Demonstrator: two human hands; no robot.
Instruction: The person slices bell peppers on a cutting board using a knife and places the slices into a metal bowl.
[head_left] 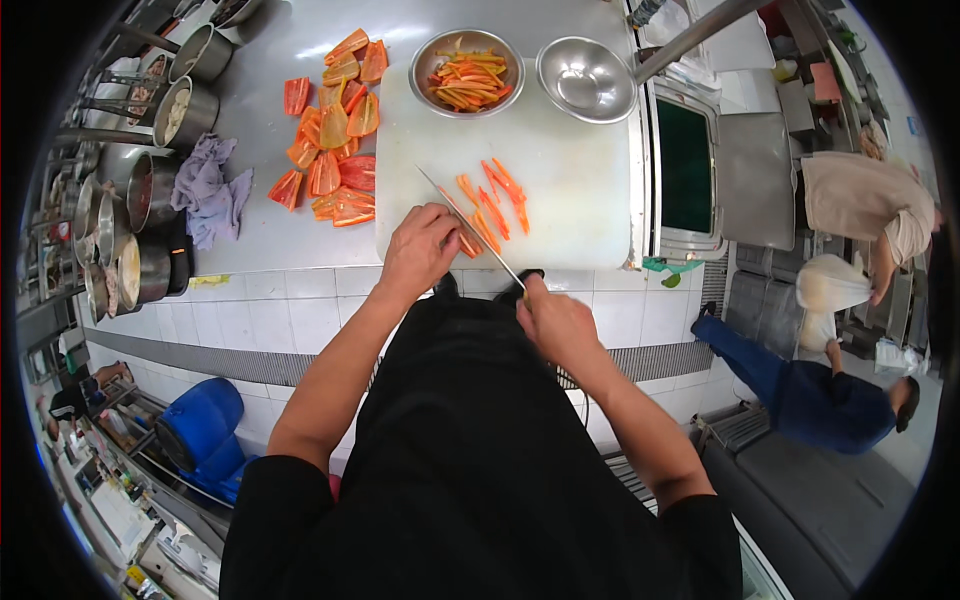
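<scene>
My right hand (560,325) is closed round the handle of a kitchen knife (455,207). Its long blade slants to the far left, low over a white cutting board (590,180). With fingers curled, my left hand (422,250) presses a piece of orange-red pepper (469,244) against the board beside the blade. Cut pepper strips (511,190) lie just to the far right of the knife. Left of the board, many flattened red and orange pepper pieces (335,125) spread over the steel table (260,110). My fingertips partly hide the held piece.
A steel bowl (507,55) of pepper strips and a second shiny bowl (587,80) stand at the board's far edge. A crumpled cloth (210,190) and several pots (187,113) are leftward. Two people (830,385) are at the right, one holding a bag (832,283).
</scene>
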